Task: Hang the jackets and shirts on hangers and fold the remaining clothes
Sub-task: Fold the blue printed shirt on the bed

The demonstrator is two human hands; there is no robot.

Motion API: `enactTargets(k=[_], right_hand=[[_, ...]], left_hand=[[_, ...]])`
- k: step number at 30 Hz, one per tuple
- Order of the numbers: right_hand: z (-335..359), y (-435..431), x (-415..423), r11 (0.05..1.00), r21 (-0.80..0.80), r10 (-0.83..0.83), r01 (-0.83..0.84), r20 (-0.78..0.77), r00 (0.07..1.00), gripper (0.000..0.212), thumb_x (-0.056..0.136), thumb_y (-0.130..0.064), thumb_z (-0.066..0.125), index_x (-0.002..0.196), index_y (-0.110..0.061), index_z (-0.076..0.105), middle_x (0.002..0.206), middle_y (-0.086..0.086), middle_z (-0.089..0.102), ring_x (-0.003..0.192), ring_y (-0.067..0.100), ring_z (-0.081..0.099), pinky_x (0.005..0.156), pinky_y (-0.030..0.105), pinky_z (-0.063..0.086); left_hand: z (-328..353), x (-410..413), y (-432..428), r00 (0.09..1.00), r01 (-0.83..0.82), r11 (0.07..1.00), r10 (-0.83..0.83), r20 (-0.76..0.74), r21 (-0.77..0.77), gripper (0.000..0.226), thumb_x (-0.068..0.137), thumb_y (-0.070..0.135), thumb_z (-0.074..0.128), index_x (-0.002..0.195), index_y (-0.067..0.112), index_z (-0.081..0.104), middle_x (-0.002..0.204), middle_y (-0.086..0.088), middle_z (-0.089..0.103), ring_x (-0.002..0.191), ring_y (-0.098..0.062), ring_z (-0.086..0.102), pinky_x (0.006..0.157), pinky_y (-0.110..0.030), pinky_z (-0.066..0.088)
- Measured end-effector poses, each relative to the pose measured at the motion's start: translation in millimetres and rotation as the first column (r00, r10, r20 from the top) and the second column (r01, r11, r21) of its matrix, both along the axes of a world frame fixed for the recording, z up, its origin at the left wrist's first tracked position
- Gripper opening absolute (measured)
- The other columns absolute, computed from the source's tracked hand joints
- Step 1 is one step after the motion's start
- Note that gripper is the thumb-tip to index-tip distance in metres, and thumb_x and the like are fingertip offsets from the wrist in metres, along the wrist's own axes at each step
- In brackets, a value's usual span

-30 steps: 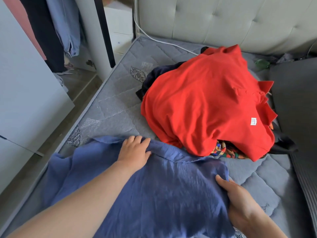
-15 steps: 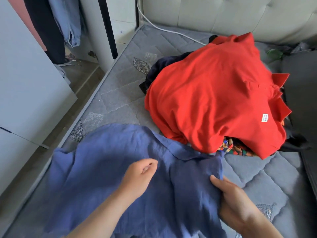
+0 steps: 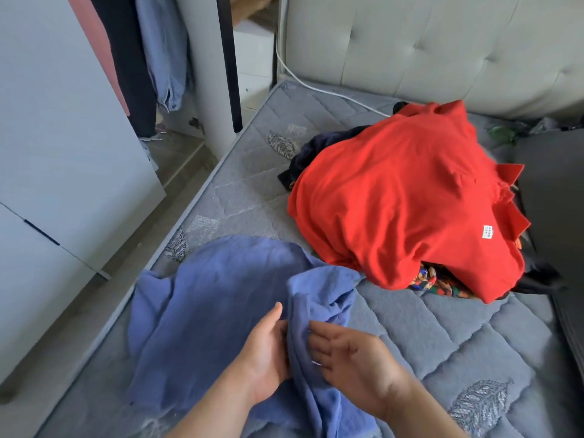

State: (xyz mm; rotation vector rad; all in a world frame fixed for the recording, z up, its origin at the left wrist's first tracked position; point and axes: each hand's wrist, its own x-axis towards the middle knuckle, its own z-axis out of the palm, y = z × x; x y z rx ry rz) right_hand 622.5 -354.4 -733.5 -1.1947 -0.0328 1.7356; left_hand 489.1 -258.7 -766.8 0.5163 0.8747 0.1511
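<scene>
A blue garment (image 3: 208, 311) lies spread on the near part of the grey quilted mattress (image 3: 458, 349). Its right edge is folded over into a raised ridge in the middle. My left hand (image 3: 265, 352) rests against the left side of that ridge, thumb up, its fingertips hidden by the cloth. My right hand (image 3: 350, 358) touches the ridge from the right with loosely bent fingers. Beyond them, a red polo shirt (image 3: 401, 203) tops a pile holding a dark garment (image 3: 313, 150) and a multicoloured patterned one (image 3: 436, 281).
A padded headboard (image 3: 442, 49) stands behind the bed, with a white cable (image 3: 316, 88) along its base. White cabinet doors (image 3: 63, 159) and hanging clothes (image 3: 164, 52) are to the left across a narrow floor strip. A dark cushion (image 3: 556, 197) lies at the right edge.
My right hand carried the garment's right edge leftward over the middle. My left hand moved from the far collar area back to meet it, so both hands now flank the fold.
</scene>
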Motion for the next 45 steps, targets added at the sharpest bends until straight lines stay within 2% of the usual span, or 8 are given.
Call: enactTargets(k=[5,10,17,24,28,33,39,45], right_hand=[[-3,-4,-3,0.999,-0.029,-0.024,0.025,0.057,0.998,0.056,0.083,0.013,0.024,0.122,-0.007,0.059,0.123,0.012,0.066,0.109,0.025,0.064,0.085,0.037,0.052],[-8,-13,12,0.926,-0.044,-0.365,0.376,0.156,0.918,0.036,0.089,0.008,0.032,0.108,0.001,0.061,0.106,0.021,0.071,0.086,0.037,0.068,0.078,0.046,0.053],[-28,-18,14,0.903,-0.079,-0.343,0.422,0.459,0.819,0.024,0.092,0.006,0.042,0.096,-0.003,0.064,0.08,0.012,0.072,0.064,0.023,0.06,0.061,0.032,0.048],[-50,-1,-16,0.971,-0.2,0.038,0.128,0.662,0.749,0.015,0.089,0.004,0.052,0.088,-0.003,0.065,0.069,0.01,0.059,0.058,0.019,0.054,0.053,0.029,0.046],[-59,9,-45,0.955,-0.286,0.255,-0.077,0.662,0.705,0.023,0.088,-0.011,0.058,0.064,-0.013,0.057,0.058,0.005,0.056,0.051,0.016,0.051,0.056,0.029,0.042],[-66,16,-81,0.896,-0.418,0.437,-0.15,0.768,0.468,0.023,0.08,-0.039,0.068,0.07,-0.023,0.054,0.067,-0.014,0.06,0.062,0.001,0.054,0.049,0.008,0.035],[-64,11,-89,0.901,-0.408,0.425,-0.149,0.754,0.501,0.006,0.079,-0.016,0.061,0.077,-0.013,0.056,0.069,-0.003,0.055,0.064,0.011,0.047,0.048,0.011,0.035],[-49,-11,-96,0.93,-0.364,0.238,0.053,0.704,0.67,0.03,0.078,-0.005,0.063,0.099,-0.019,0.049,0.076,0.003,0.061,0.066,0.014,0.06,0.048,0.017,0.046]], left_hand=[[-14,-3,-1,0.992,-0.126,0.991,0.126,-0.011,-0.049,0.052,0.09,0.054,0.048,0.113,0.014,0.073,0.117,-0.015,0.068,0.11,-0.031,0.065,0.098,-0.043,0.047],[-21,3,-10,0.95,0.062,0.875,0.097,-0.298,0.481,0.03,0.087,0.002,0.055,0.105,0.022,0.069,0.089,-0.001,0.075,0.086,-0.018,0.071,0.071,-0.027,0.054],[5,-12,47,0.962,-0.058,0.683,0.234,-0.143,0.728,0.037,0.086,0.005,0.062,0.092,0.039,0.075,0.095,0.017,0.074,0.089,0.006,0.067,0.069,-0.009,0.049],[-5,-99,154,0.873,-0.102,0.741,0.387,-0.298,0.664,0.033,0.093,-0.003,0.052,0.113,0.02,0.064,0.093,0.002,0.072,0.083,-0.015,0.066,0.081,-0.031,0.05],[-17,-137,152,0.808,-0.257,0.828,0.467,-0.359,0.498,0.013,0.095,0.007,0.053,0.085,0.009,0.061,0.081,-0.014,0.067,0.078,-0.028,0.059,0.08,-0.039,0.046],[-17,-153,93,0.676,0.18,0.737,0.389,-0.626,0.652,0.053,0.061,0.046,0.078,0.089,0.006,0.058,0.074,-0.003,0.061,0.065,-0.018,0.057,0.06,-0.031,0.041],[-27,-154,66,0.611,0.322,0.713,0.346,-0.712,0.622,0.026,0.073,-0.003,0.059,0.088,0.015,0.048,0.082,-0.006,0.059,0.076,-0.028,0.057,0.062,-0.034,0.039],[-19,-177,28,0.499,0.11,0.851,0.4,-0.769,0.514,0.041,0.069,0.015,0.082,0.096,-0.006,0.06,0.098,-0.022,0.065,0.099,-0.037,0.064,0.079,-0.042,0.048]])
